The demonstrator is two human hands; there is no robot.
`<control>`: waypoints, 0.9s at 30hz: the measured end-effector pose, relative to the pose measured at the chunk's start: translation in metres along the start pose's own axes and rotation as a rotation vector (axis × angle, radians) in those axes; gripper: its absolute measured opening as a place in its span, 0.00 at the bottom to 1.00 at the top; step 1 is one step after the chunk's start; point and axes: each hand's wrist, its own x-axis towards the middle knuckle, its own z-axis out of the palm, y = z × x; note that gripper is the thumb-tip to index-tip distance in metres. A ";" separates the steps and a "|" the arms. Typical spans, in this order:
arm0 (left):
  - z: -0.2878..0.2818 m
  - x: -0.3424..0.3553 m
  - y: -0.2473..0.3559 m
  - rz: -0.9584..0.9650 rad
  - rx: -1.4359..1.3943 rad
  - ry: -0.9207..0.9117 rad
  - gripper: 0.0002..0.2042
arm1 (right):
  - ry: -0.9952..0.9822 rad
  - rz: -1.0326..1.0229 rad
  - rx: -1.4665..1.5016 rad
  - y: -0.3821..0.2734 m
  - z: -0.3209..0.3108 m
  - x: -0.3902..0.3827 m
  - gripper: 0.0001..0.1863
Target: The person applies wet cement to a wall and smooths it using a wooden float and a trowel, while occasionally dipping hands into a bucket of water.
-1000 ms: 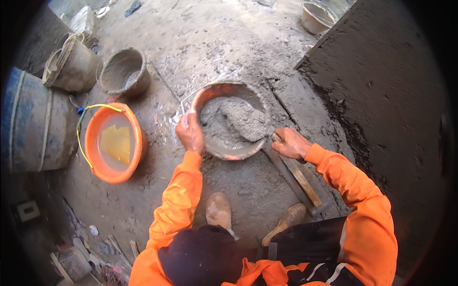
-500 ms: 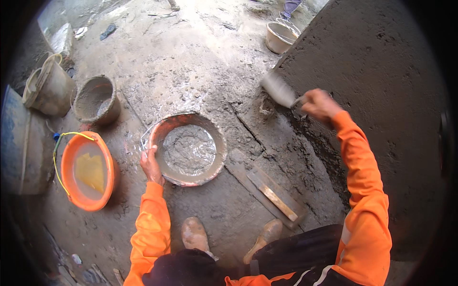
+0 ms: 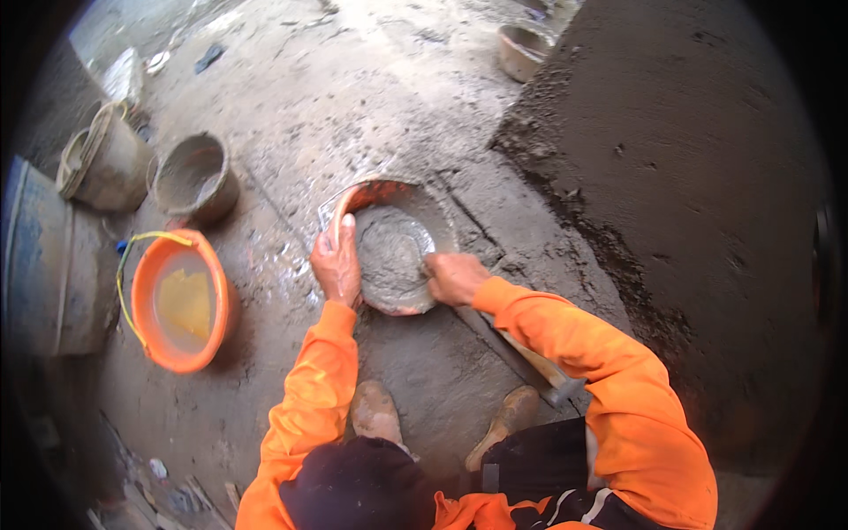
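A bucket [image 3: 378,192] with an orange inner wall, smeared with grey, stands tilted in front of me. Wet mortar [image 3: 389,256] lies inside it. My left hand [image 3: 336,268] grips its left rim, thumb up along the edge. At the opposite side, my right hand [image 3: 454,277] is closed over the rim area, fingers wrapped round the trowel's handle; the blade is hidden, seemingly down in the mortar. Partly under my right forearm lies a plastering float [image 3: 543,367] on the ground, its handle upward.
On the left stands an orange bucket [image 3: 231,305] of cloudy water with something yellow in it. Behind it are a mortar-crusted bucket [image 3: 216,199], a tilted pail [image 3: 124,168] and a big blue-grey drum [image 3: 66,274]. A grey plastered surface [image 3: 707,177] fills the right; another bucket [image 3: 521,57] sits far back.
My right hand has come from the plastered surface's edge, with the trowel, back to the mortar bucket. My left hand has stayed on the rim, and the bucket has tilted.
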 end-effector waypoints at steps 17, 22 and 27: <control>-0.085 0.036 -0.062 -0.274 -0.275 0.023 0.11 | 0.027 -0.073 0.322 0.028 -0.122 -0.127 0.12; -0.065 0.025 -0.051 -0.307 -0.229 -0.010 0.09 | -0.225 0.570 0.848 0.123 -0.159 -0.162 0.08; -0.052 0.021 -0.038 -0.282 -0.216 0.032 0.08 | 0.556 0.556 0.482 0.121 -0.223 -0.226 0.09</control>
